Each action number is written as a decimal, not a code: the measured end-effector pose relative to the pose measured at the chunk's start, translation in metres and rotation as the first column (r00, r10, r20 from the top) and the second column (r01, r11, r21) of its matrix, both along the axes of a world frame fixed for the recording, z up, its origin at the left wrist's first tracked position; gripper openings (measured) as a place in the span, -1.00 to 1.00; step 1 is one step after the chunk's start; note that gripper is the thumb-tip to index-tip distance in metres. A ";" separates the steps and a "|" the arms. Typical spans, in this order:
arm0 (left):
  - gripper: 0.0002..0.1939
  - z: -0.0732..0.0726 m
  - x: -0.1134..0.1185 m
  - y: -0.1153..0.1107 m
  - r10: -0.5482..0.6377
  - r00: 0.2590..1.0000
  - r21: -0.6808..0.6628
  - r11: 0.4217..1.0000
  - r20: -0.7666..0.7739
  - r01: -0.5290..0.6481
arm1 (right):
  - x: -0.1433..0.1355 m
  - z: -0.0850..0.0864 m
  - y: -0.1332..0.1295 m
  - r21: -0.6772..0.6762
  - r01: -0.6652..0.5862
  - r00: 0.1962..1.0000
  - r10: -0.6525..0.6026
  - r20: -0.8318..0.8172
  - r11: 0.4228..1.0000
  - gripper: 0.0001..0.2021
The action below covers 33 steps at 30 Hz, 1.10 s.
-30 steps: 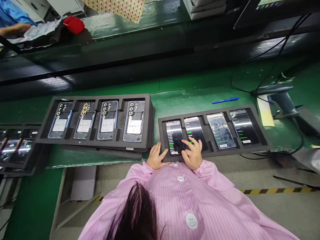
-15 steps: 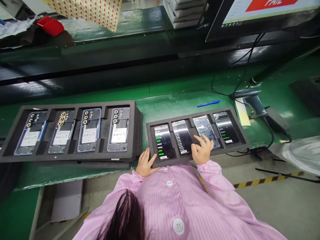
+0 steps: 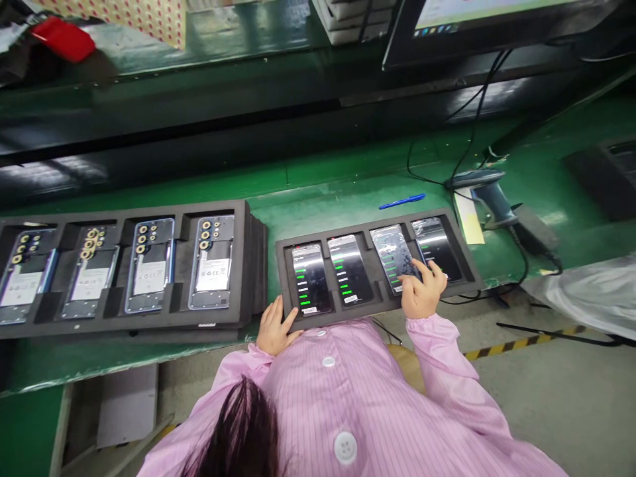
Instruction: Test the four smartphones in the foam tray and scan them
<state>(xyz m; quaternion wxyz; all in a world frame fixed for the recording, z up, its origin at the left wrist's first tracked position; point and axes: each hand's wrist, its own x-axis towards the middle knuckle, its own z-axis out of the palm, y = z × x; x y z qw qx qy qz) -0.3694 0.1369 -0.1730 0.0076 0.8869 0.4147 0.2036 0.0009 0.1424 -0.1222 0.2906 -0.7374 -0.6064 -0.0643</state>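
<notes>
A dark foam tray (image 3: pixel 325 318) in front of me holds several phones with their screens up. My left hand (image 3: pixel 273 326) rests on the tray's near left corner, fingers spread, holding nothing. My right hand (image 3: pixel 422 288) is over the tray's right part, fingers apart and empty, with fingertips near the lower end of the third phone (image 3: pixel 390 252). The leftmost phone (image 3: pixel 311 281) and the second phone (image 3: pixel 350 268) show green and white lines on dark screens. The rightmost phone (image 3: pixel 431 240) is partly covered by my right hand.
At the left, stacked foam trays (image 3: pixel 243 265) carry several phones with backs up. A blue pen (image 3: pixel 402 201) lies behind the near tray. A scanner (image 3: pixel 491 195), yellow paper (image 3: pixel 470 222) and cables are to the right. A monitor (image 3: pixel 467 36) stands at the back.
My right hand has moved right, from beside the second phone to the third and fourth. The second phone's screen now shows green lines. The view has shifted slightly; my left hand stays on the corner.
</notes>
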 end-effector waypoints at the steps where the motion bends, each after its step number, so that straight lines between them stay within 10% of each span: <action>1: -0.44 0.001 0.001 0.000 0.018 1.000 0.006 1.000 0.012 -0.018 | 0.004 0.001 0.002 -0.048 -0.001 1.000 0.002 0.025 0.999 -0.74; 6: -0.23 0.003 0.006 -0.002 0.161 0.983 -0.004 0.987 0.090 -0.161 | 0.017 0.005 0.013 -0.243 -0.026 0.996 0.045 0.075 0.970 -0.73; 12: -0.17 0.009 0.011 -0.009 0.419 0.888 -0.311 0.883 0.189 -0.351 | 0.053 0.012 0.010 0.015 -0.094 0.995 0.093 0.029 0.995 -0.60; 19: -0.57 0.042 0.064 0.014 0.946 0.228 -0.674 0.323 0.229 -0.664 | 0.075 0.019 0.000 -0.053 -0.260 0.963 0.255 -0.087 0.964 -0.68; 22: -0.64 0.056 0.080 0.028 0.985 0.130 -0.625 0.170 0.109 -0.762 | 0.064 0.021 0.004 -0.200 -0.345 0.938 0.330 -0.107 0.917 -0.69; 33: -0.70 0.055 0.080 0.033 0.979 0.204 -0.481 0.181 0.004 -0.858 | 0.059 0.026 0.033 -0.413 -0.328 0.940 0.336 -0.056 0.850 -0.62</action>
